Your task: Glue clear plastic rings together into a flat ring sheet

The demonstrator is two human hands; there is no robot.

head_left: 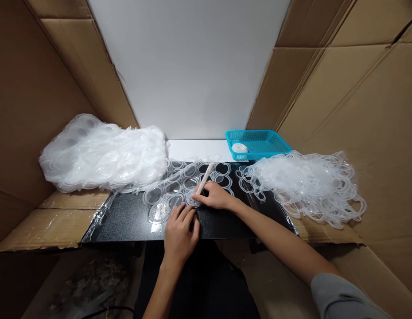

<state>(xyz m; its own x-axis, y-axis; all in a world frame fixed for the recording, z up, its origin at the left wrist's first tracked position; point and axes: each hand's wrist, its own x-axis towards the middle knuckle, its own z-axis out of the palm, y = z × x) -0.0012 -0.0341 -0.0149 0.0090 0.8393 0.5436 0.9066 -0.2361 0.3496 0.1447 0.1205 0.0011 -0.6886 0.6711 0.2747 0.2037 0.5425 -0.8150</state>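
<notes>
A sheet of clear plastic with rows of ring outlines [158,212] lies on the black work surface [126,221]. My left hand [181,232] rests on its near edge, fingers stretched out and a little apart, holding nothing. In my right hand [215,196] is a white pen-like tool [206,176], gripped low near its tip. It leans with its upper end away from me, and the lower end meets the sheet close to my left fingertips. The tip itself is hidden by my fingers.
A large heap of clear ringed plastic sheets [106,155] stands on the left. On the right lies a loose tangle of clear ring-shaped plastic pieces [312,184]. A blue basket [264,156] at the back holds a white roll [239,148]. Cardboard walls [365,110] enclose both sides.
</notes>
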